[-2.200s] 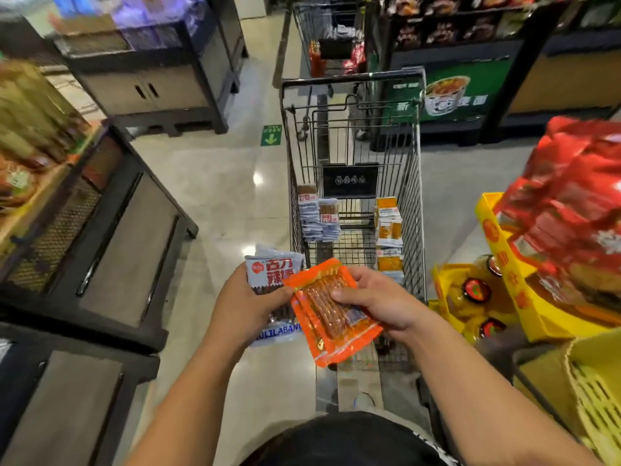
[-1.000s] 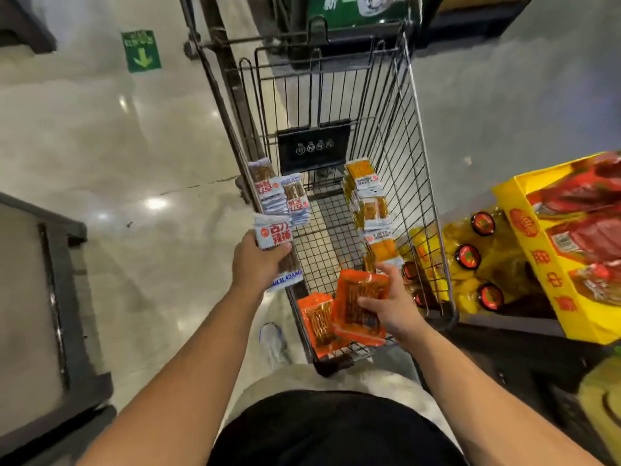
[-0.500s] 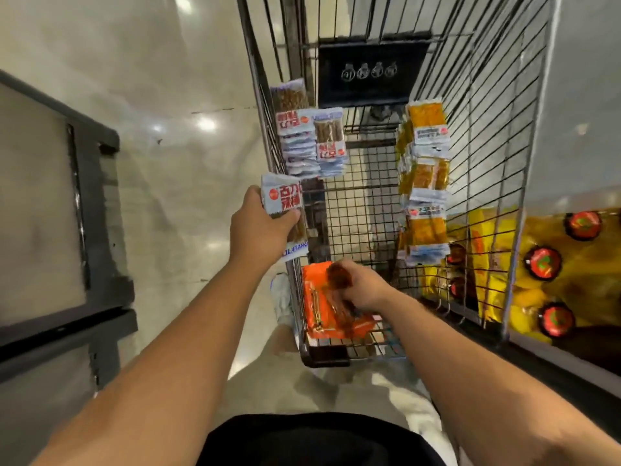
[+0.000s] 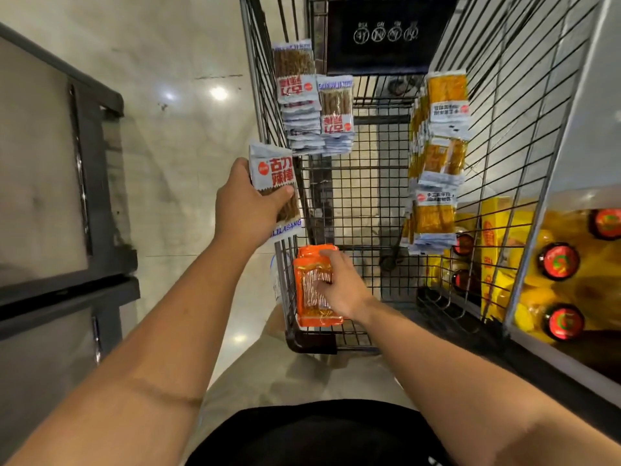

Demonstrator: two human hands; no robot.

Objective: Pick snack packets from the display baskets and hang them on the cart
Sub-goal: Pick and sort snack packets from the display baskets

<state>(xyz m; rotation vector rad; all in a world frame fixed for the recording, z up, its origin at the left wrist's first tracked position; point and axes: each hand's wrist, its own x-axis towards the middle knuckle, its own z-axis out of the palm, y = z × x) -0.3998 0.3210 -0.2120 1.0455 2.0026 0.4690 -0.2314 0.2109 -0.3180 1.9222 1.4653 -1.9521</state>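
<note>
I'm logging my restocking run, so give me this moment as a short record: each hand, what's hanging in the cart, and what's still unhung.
left hand: holds white-and-blue snack packets at the left wall of the wire cart
right hand: fingers curled on orange packets at the cart's near left corner
left wall: hanging white packets, two bunches
right wall: hanging yellow packets, in a column
beside cart: red-capped bottles
unhung: the white-and-blue snack packets
</note>
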